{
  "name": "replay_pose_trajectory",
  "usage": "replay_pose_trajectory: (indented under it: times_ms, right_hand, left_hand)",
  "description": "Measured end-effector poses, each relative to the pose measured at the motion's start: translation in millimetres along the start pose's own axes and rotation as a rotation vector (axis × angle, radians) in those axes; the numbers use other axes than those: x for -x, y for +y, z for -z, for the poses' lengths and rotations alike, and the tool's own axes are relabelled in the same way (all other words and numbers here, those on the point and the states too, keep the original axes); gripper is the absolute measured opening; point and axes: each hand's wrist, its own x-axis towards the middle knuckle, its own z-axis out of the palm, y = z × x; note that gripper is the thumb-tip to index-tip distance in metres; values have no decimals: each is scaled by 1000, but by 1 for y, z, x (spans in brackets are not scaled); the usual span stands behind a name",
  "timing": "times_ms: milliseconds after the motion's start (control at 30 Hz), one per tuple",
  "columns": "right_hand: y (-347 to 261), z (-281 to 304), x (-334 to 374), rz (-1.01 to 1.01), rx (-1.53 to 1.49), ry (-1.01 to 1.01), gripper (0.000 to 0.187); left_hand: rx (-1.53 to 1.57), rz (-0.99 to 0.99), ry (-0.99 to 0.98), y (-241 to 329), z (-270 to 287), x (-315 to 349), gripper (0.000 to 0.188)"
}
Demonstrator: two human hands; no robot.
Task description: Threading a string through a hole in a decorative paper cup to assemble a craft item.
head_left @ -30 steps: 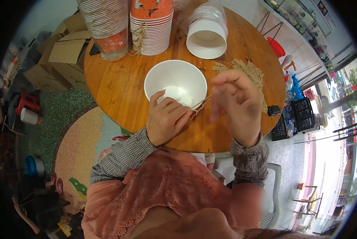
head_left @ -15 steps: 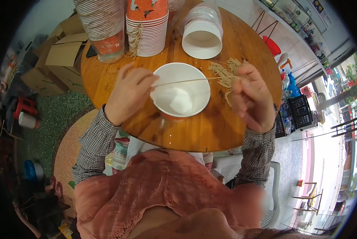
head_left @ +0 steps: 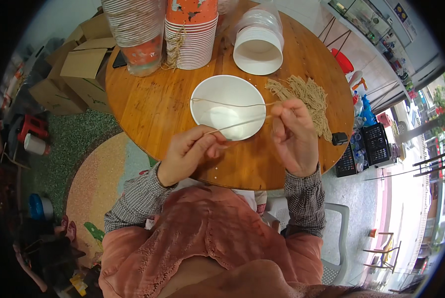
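Cord [head_left: 242, 123] is running in 2 strands over a white bowl [head_left: 227, 92] on a round wooden table [head_left: 143, 119].
At the far left, a plastic-wrapped bucket stack [head_left: 138, 30] is standing just beside an orange-topped bucket stack [head_left: 191, 42]. The left hand [head_left: 187, 151] is pinching the lower strand between thumb and index finger, its other fingers folding inward. The bowl is sitting upright beneath the strands, between the 2 hands; the upper strand is reaching toward its left rim. Behind it, a white bucket stack [head_left: 258, 54] is lying sideways. The right hand [head_left: 298, 136] is pinching the strands between thumb and fingertips, its other fingers bending loosely. Beyond it, a tan cord bundle [head_left: 309, 99] is lying near a small black object [head_left: 339, 138].
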Motion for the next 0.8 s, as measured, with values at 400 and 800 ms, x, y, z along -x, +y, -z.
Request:
replay_pose_trajectory:
  times_ms: [400, 800]
  right_hand:
    - [39, -22, 38, -117, 698, -43, 29]
    - [55, -19, 44, 12, 772, 139, 6]
  left_hand:
    - [-809, -198, -279, 24, -13, -2, 16]
    - [-12, 218, 15, 18, 6, 13, 36]
